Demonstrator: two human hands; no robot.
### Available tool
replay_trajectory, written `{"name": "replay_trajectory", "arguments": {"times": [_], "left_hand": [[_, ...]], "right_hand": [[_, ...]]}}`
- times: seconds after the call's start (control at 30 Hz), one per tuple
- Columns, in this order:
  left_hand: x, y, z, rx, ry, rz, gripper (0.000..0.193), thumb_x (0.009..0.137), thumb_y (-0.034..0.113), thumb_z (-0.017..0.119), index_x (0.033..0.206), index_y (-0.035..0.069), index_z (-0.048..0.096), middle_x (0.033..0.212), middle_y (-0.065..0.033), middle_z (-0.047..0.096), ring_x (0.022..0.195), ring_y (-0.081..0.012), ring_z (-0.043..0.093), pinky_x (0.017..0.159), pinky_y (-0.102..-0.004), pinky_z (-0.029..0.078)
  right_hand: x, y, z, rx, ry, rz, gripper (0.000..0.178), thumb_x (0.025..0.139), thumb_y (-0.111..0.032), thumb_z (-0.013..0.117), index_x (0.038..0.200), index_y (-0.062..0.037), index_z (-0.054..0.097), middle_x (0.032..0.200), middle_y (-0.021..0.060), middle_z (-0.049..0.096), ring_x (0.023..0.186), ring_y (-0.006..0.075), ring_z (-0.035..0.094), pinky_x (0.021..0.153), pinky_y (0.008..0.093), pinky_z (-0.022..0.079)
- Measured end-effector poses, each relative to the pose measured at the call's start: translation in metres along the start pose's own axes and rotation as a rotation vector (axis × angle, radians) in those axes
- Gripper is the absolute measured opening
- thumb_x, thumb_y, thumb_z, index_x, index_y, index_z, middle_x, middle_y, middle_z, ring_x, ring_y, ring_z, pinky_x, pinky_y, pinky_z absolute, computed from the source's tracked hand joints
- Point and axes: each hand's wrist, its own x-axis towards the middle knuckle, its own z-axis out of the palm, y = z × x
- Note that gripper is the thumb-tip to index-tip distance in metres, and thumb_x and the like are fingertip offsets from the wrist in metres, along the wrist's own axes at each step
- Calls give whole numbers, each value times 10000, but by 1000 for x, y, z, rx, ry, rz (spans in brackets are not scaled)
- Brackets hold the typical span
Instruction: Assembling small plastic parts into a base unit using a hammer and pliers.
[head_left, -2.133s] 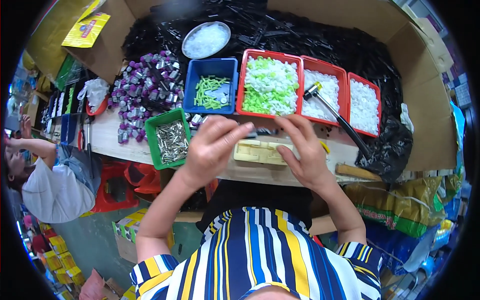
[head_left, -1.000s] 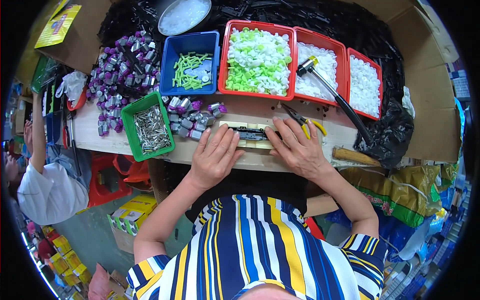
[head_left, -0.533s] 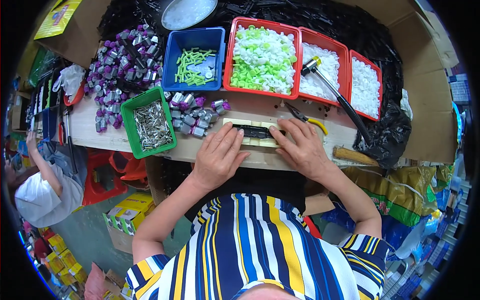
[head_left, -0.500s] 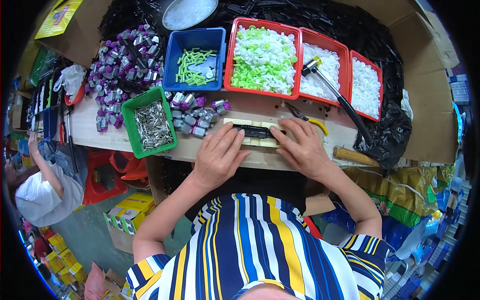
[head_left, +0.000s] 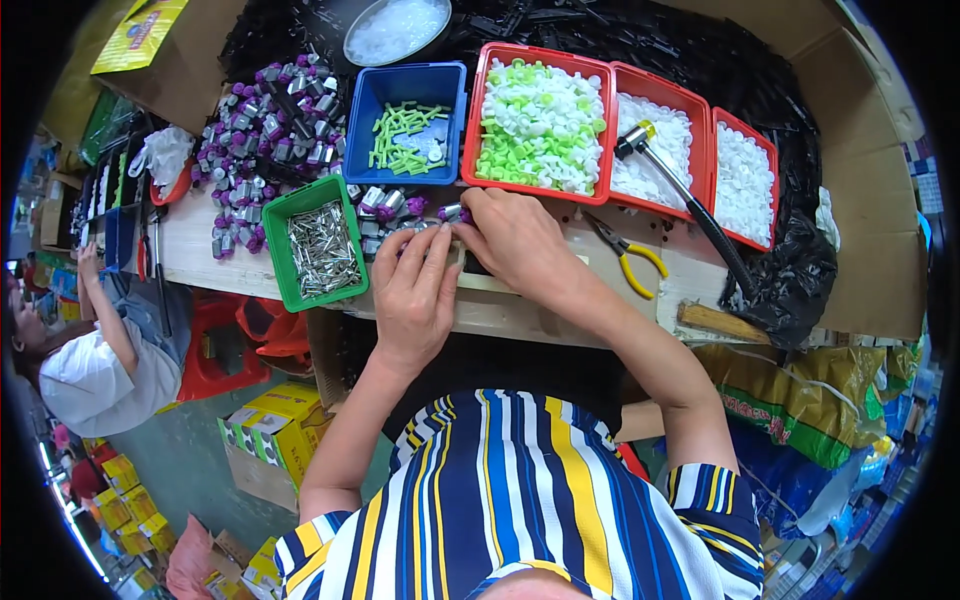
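My right hand point(head_left: 522, 240) reaches across to the left, its fingertips closed on a small silver-and-purple motor point(head_left: 452, 212) at the edge of the pile. Close beside it is my left hand point(head_left: 412, 300), fingers stretched out and slightly bent, fingertips by the loose motors point(head_left: 372, 232); nothing shows in its grip. A cream block fixture point(head_left: 482, 283) lies on the bench under my right hand, mostly covered. The black part in it is nearly all hidden.
A green bin of metal pins point(head_left: 357, 278) stands left of my hands. Behind are a blue bin point(head_left: 458, 120) and red bins point(head_left: 538, 190) of plastic pieces. Yellow-handled pliers point(head_left: 630, 255), a hammer point(head_left: 690, 200) and its wooden-looking neighbour stick point(head_left: 720, 321) lie right. A person point(head_left: 105, 375) sits far left.
Both hands have left the black part in the fixture. My right hand moved left and away from me to the motors; my left hand shifted slightly. The whole view moved a little.
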Motion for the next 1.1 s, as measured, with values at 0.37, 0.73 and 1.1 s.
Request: {"name": "replay_trajectory", "arguments": {"times": [0.37, 0.73, 1.1], "left_hand": [[13, -3, 2, 148, -127, -60, 381, 891, 143, 649, 1259, 51, 627, 1190, -112, 589, 1109, -319, 509, 921, -446, 403], [18, 9, -18, -391, 7, -111, 337, 846, 40, 689, 1182, 19, 684, 1028, -108, 666, 957, -271, 556, 805, -352, 456], [18, 29, -13, -1411, -191, -755, 268, 889, 55, 717, 1143, -27, 691, 1013, -59, 699, 852, -67, 614, 748, -201, 485]], "right_hand": [[-8, 0, 7, 346, 158, 57, 253, 778, -31, 742, 1004, 13, 637, 879, 121, 674, 786, 201, 678, 674, 338, 540], [-46, -5, -27, 766, 133, 94, 264, 816, -2, 731, 1067, 15, 649, 1052, 54, 648, 937, 118, 630, 800, 260, 516], [-61, -6, -34, 796, 197, 121, 388, 824, -27, 755, 1186, 18, 624, 1082, 72, 665, 977, 137, 647, 810, 274, 523]]}}
